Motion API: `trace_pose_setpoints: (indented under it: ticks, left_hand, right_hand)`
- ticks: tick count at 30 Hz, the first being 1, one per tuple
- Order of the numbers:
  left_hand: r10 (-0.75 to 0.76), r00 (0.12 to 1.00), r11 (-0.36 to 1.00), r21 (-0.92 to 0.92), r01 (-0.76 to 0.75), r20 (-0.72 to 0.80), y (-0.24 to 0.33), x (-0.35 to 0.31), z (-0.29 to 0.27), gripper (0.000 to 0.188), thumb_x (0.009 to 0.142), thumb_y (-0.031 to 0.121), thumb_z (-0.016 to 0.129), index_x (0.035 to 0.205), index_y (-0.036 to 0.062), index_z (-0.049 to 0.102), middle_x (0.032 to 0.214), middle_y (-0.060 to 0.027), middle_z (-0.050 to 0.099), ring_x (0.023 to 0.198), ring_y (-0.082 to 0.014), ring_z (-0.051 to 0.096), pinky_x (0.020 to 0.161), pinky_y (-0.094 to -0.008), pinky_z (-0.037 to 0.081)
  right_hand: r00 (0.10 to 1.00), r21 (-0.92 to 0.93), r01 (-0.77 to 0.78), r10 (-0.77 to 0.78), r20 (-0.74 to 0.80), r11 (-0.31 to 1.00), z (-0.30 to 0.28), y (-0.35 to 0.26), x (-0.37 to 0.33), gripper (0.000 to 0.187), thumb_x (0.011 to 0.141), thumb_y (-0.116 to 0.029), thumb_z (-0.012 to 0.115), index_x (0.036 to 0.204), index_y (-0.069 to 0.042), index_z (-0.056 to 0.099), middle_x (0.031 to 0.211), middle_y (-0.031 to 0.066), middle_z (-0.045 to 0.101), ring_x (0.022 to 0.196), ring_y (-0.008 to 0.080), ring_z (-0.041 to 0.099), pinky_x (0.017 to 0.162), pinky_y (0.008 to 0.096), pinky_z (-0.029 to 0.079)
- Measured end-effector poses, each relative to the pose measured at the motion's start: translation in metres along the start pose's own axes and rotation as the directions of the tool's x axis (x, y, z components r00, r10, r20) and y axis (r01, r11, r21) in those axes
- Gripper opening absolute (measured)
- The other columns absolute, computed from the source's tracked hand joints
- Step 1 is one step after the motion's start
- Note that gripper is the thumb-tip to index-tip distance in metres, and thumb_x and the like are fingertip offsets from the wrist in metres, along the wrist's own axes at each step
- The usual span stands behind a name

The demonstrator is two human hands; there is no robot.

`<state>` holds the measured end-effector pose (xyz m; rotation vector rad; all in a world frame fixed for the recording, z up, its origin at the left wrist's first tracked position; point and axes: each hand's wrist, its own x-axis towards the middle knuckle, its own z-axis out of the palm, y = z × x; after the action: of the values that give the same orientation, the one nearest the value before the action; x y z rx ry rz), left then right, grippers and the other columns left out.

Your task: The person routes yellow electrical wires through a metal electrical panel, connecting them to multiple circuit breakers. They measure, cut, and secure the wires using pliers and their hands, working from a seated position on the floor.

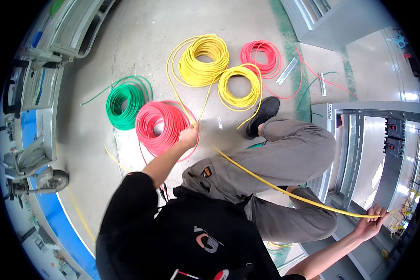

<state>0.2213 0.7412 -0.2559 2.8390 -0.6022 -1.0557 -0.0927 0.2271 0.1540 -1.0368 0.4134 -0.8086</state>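
My left hand (pixel 189 136) is closed round yellow wire that runs up to the large yellow coil (pixel 184 71) on the floor. Just beside that hand lies a pinkish-red wire coil (pixel 149 124), partly behind my wrist. Out to the right, by an open grey cabinet, my right hand (pixel 370 225) pinches a length of yellow wire (pixel 275 186). This length crosses over my bent legs, and its other visible end hangs near my left thigh. Whether both hands hold the same wire I cannot tell.
A green coil (pixel 115 110) lies at the left, a smaller yellow coil (pixel 225 88) and a red coil (pixel 248 52) farther off. Metal strips (pixel 287 71) and loose wires lie near them. The cabinet frame (pixel 359 158) carries black breakers (pixel 393 135). A scooter (pixel 37 177) stands far left.
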Motion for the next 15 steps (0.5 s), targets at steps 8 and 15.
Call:
trace_pose_setpoints:
  ticks: [8, 15]
  left_hand:
    - [0.122, 0.932, 0.981, 0.182, -0.062, -0.342, -0.056, 0.065, -0.023, 0.015, 0.080, 0.007, 0.054, 0.091, 0.0041, 0.063, 0.090, -0.0190, 0.066, 0.081, -0.0327, 0.067, 0.066, -0.0446, 0.055]
    - [-0.078, 0.021, 0.984, -0.080, -0.156, -0.997, -0.116, 0.053, -0.411, 0.014, 0.086, 0.010, 0.057, 0.089, 0.0038, 0.069, 0.083, -0.0193, 0.068, 0.077, -0.0349, 0.067, 0.074, -0.0417, 0.053]
  right_hand:
    - [0.994, -0.046, 0.107, -0.106, 0.016, 0.993, 0.021, -0.036, -0.016, 0.029, 0.105, -0.024, 0.037, 0.081, -0.007, 0.035, 0.073, 0.0006, 0.027, 0.061, 0.0091, 0.026, 0.050, 0.0228, 0.028]
    - [0.982, 0.008, 0.184, -0.183, -0.052, 0.983, 0.057, 0.000, -0.003, 0.030, 0.104, -0.026, 0.038, 0.080, -0.008, 0.039, 0.071, -0.0018, 0.028, 0.060, 0.0083, 0.026, 0.049, 0.0210, 0.026]
